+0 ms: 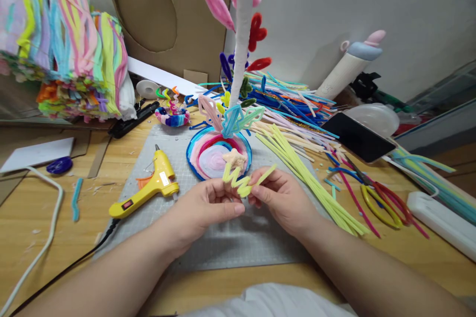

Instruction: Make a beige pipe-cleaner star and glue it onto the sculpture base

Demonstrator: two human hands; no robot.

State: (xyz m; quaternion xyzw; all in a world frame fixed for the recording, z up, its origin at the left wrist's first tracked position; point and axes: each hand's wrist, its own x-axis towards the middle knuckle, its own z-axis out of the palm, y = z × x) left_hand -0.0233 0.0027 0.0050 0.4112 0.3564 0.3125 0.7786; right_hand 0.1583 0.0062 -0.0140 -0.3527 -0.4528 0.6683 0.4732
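Observation:
A pale yellow pipe cleaner (233, 178) bent into a zigzag is held in front of me, with one straight end sticking up to the right. My right hand (284, 198) pinches it between thumb and fingers near that end. Around its folded part, the curled fingers of my left hand (208, 203) are closed against it; their exact grip is partly hidden. Just beyond my hands lies a round base (192, 156) of coiled blue, pink and white pipe cleaners, bearing a beige star (235, 158). A white stem (243, 25) with colourful petals and loops rises behind it.
A yellow glue gun (150, 185) lies left on the grey cutting mat (260, 247). Loose yellow-green pipe cleaners (308, 181) are at right, beside pliers (379, 205), scissors and a phone (359, 136). Bundled pipe cleaners (74, 44) and cardboard (201, 15) stand at the back.

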